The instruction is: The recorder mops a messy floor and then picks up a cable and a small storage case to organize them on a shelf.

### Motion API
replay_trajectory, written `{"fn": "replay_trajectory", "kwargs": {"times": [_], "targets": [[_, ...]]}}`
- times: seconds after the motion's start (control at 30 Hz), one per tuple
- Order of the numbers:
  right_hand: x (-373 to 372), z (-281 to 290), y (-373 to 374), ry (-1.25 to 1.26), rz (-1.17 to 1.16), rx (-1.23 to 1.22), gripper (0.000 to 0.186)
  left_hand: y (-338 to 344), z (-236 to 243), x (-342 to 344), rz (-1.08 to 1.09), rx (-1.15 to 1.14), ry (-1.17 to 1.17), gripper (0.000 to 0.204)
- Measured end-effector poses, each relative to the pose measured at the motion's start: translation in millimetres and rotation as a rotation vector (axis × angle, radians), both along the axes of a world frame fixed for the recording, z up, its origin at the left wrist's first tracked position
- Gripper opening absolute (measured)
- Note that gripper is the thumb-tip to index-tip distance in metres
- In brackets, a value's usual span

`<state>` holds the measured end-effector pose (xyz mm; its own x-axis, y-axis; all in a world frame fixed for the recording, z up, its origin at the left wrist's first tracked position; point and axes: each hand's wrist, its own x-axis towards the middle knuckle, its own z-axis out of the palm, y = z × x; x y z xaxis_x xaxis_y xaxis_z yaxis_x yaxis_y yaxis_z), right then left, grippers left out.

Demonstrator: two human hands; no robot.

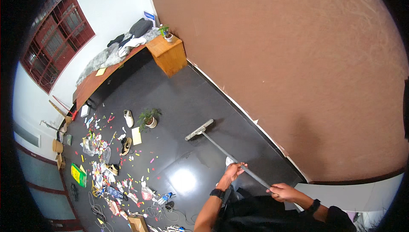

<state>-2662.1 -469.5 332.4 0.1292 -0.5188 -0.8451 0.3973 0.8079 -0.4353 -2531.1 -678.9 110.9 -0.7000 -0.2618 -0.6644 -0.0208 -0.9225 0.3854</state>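
Note:
A flat mop [221, 148] with a long grey handle slants from my hands out to the dark floor. Its wide pale head [199, 130] rests on the floor near the brown wall. Around the middle of the handle, my left hand [234, 171] is closed. Further up, near the handle's end, my right hand [283, 192] wraps round it. A dark band circles each of my wrists. Part of a pale shoe [229, 161] shows beside my left hand.
Litter [102, 168] of paper scraps, bags and cables spreads over the left floor. Among or near it are a white shoe [128, 118], dark shoes [126, 145], a potted plant [150, 122] and a yellow sheet [136, 136]. A wooden cabinet [170, 57] adjoins the brown wall [277, 61].

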Motion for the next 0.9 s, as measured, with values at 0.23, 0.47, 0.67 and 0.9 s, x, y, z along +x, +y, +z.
{"fn": "replay_trajectory", "kwargs": {"times": [0.23, 0.47, 0.67, 0.9], "targets": [[-25, -71, -55, 0.111, 0.009, 0.061, 0.023, 21, -68, -48, -0.108, 0.100, -0.027, 0.013], [-87, -113, -78, -0.054, -0.088, 0.170, 0.024, 12, -87, -93, -0.132, 0.201, 0.006, 0.012], [-137, -133, -83, 0.148, 0.077, 0.261, 0.025, 22, -120, -124, -0.195, -0.861, 0.193, 0.013], [-153, -177, -158, 0.072, 0.052, 0.102, 0.020, -67, -127, -134, -0.128, -0.833, 0.144, 0.017]]}}
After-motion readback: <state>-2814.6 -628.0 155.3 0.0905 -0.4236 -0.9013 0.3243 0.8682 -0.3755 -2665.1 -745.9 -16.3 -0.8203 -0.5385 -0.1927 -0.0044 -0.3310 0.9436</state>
